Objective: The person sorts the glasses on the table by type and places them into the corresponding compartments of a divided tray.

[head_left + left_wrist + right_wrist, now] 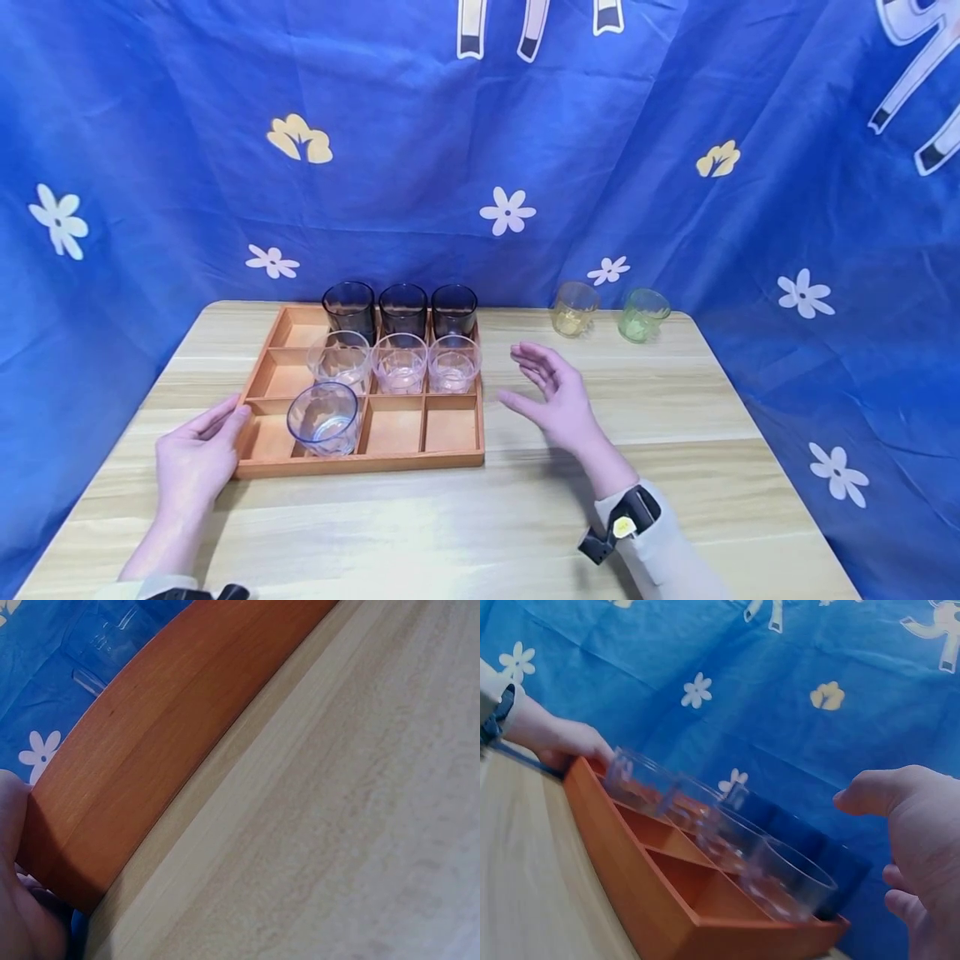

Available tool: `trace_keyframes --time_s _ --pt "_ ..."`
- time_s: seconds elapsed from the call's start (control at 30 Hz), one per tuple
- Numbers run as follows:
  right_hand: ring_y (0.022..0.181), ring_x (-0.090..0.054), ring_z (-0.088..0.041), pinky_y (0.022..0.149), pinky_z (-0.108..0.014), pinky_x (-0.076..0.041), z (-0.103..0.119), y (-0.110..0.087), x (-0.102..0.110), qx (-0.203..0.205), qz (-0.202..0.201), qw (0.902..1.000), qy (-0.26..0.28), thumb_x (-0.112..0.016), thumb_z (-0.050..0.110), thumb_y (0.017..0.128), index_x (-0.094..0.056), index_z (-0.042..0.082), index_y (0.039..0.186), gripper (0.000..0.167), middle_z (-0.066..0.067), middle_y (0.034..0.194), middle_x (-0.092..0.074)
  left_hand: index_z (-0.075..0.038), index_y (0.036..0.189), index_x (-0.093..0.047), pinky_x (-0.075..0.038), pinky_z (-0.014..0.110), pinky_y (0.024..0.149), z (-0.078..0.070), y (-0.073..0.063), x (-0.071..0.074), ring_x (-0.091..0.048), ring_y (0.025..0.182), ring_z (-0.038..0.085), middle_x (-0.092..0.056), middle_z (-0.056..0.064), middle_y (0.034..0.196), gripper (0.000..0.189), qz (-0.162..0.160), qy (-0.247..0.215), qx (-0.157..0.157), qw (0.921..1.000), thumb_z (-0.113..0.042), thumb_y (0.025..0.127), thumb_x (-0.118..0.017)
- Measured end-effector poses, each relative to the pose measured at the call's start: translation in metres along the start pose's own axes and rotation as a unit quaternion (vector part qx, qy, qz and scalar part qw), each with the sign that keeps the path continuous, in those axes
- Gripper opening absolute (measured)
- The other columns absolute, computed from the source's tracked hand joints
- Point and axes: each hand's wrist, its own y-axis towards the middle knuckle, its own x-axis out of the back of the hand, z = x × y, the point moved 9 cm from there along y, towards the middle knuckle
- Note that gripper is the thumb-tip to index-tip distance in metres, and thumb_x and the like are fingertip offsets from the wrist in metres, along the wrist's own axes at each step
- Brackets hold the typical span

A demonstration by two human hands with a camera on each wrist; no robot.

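My left hand (pixel 197 457) grips the left side of a wooden divided tray (pixel 360 467) near its front corner, the thumb at the rim. In the tray's front row stands a clear glass with a bluish rim (pixel 324 419). The middle row carries clear glasses, among them a pinkish glass (pixel 453 367) at the right end. Three dark glasses line the back row, one a dark glass (pixel 454 310) at its right end. My right hand (pixel 551 396) hovers just right of the tray, thumb and fingers spread apart, nothing between them.
Toward the table's back right corner stand a yellow glass (pixel 574 310) and a green glass (pixel 643 317), side by side. A blue curtain (pixel 405 183) hangs close behind the wooden table (pixel 675 467) and along both sides.
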Motion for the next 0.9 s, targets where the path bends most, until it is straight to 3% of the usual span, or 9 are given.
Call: trace_keyframes --time_s 0.3,0.5,0.6,0.9 --pt "0.135 -0.054 -0.045 0.116 -0.042 -0.044 -0.01 0.0 0.041 -0.001 -0.043 0.999 -0.009 -0.083 -0.018 0.079 -0.05 -0.013 0.144 0.073 -0.025 0.141 -0.061 -0.01 0.137 -0.071 -0.047 0.002 0.075 0.001 0.001 0.0 -0.062 0.092 -0.018 -0.073 -0.022 0.109 0.047 0.001 0.002 0.001 1.0 -0.031 0.097 -0.081" --pt "0.131 -0.059 -0.031 0.116 -0.049 -0.042 -0.022 -0.003 0.065 -0.012 -0.075 0.9969 -0.019 -0.081 -0.02 0.08 -0.05 -0.014 0.144 0.071 -0.026 0.141 -0.06 -0.008 0.137 -0.071 -0.05 0.004 0.071 0.0 0.0 -0.001 -0.062 0.089 -0.019 -0.072 -0.025 0.103 0.047 0.002 0.001 -0.007 1.0 -0.031 0.097 -0.081" --pt "0.128 -0.06 -0.023 0.116 -0.047 -0.043 -0.025 -0.004 0.075 -0.013 -0.087 0.9957 -0.029 -0.081 -0.02 0.08 -0.05 -0.014 0.143 0.071 -0.026 0.14 -0.06 -0.009 0.137 -0.071 -0.05 0.004 0.07 0.001 0.0 -0.001 -0.061 0.089 -0.019 -0.072 -0.025 0.103 0.048 0.001 0.005 -0.008 1.0 -0.032 0.097 -0.081" --pt "0.123 -0.061 -0.02 0.113 -0.037 -0.046 -0.039 -0.001 0.112 -0.021 -0.135 0.9893 -0.051 -0.082 -0.021 0.078 -0.051 -0.015 0.142 0.071 -0.028 0.137 -0.061 -0.01 0.137 -0.071 -0.047 0.002 0.074 0.001 0.0 0.0 -0.062 0.093 -0.018 -0.073 -0.018 0.109 0.047 -0.004 0.023 -0.008 0.9997 -0.034 0.098 -0.079"
